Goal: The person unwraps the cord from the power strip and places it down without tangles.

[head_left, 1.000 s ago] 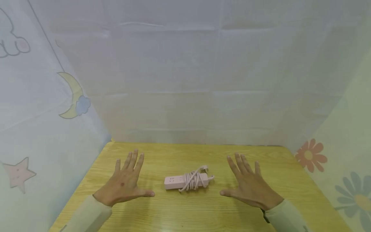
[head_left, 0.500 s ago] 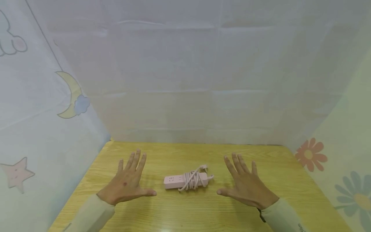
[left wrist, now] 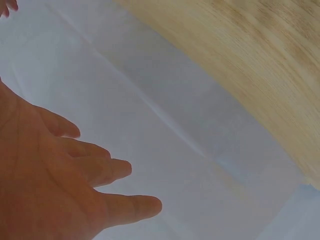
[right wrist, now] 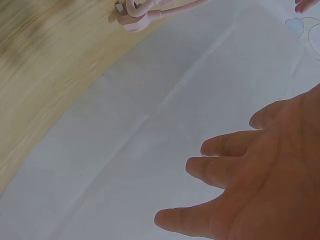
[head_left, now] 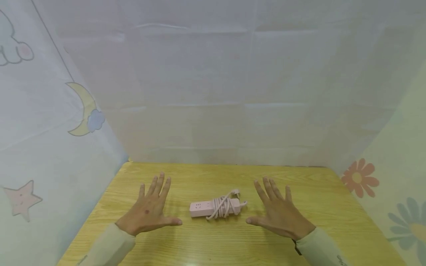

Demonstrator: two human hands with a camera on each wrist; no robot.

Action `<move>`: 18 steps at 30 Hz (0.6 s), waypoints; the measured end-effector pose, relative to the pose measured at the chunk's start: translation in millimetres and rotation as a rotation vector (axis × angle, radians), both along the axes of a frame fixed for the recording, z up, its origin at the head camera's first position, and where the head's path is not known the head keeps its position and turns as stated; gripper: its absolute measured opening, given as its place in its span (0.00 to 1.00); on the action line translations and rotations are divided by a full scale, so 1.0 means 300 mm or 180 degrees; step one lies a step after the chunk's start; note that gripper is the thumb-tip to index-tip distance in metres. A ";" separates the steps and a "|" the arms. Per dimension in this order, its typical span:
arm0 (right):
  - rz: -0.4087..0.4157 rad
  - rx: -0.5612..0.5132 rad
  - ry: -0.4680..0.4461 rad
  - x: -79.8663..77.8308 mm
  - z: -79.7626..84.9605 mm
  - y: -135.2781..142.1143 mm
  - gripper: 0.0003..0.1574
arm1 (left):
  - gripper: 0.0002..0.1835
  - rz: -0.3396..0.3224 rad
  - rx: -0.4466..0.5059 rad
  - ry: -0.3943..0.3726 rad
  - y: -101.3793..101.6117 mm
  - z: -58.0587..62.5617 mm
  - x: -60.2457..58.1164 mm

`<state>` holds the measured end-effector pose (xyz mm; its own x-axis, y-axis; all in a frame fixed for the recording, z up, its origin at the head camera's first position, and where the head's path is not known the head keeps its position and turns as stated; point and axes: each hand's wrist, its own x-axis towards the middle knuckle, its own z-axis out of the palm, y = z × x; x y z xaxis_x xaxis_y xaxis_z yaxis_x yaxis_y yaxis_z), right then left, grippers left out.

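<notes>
In the head view, seeing a pink power strip [head_left: 201,209] lying on the wood-grained counter [head_left: 199,245], between the left grip [head_left: 148,212] and the right grip [head_left: 283,215], touching neither. Finding a cord [head_left: 220,207] winding in several loops round the end nearer the right grip, with a plug [head_left: 236,192] sitting just beyond the strip. Spotting sockets facing up at the end nearer the left grip. Making out both bare hands hovering over the counter, with straight fingers standing apart and thumbs pointing inward. Noticing a pale sleeve [head_left: 114,244] covering the left forearm, and a dark band [head_left: 297,247] showing at the right wrist. Seeing a pale sheet [head_left: 206,74] hanging behind.

In the left wrist view, seeing the left palm facing the camera, with fingers standing apart, and the counter's edge crossing at upper right.

In the right wrist view, seeing the right palm likewise showing parted fingers, with the plug and some cord appearing at the top.
</notes>
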<state>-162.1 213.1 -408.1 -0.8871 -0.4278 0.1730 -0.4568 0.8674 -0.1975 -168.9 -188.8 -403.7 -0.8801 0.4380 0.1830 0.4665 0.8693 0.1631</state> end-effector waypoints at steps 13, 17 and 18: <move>0.0033 0.0043 -0.0013 -0.004 -0.025 -0.025 0.66 | 0.69 -0.0014 0.0005 0.0020 0.004 -0.023 -0.004; 0.0042 0.0058 -0.0015 -0.006 -0.030 -0.032 0.66 | 0.69 -0.0036 0.0013 -0.0020 0.010 -0.026 -0.005; 0.0044 0.0055 -0.0012 -0.007 -0.031 -0.033 0.66 | 0.69 -0.0041 0.0012 -0.0027 0.012 -0.027 -0.006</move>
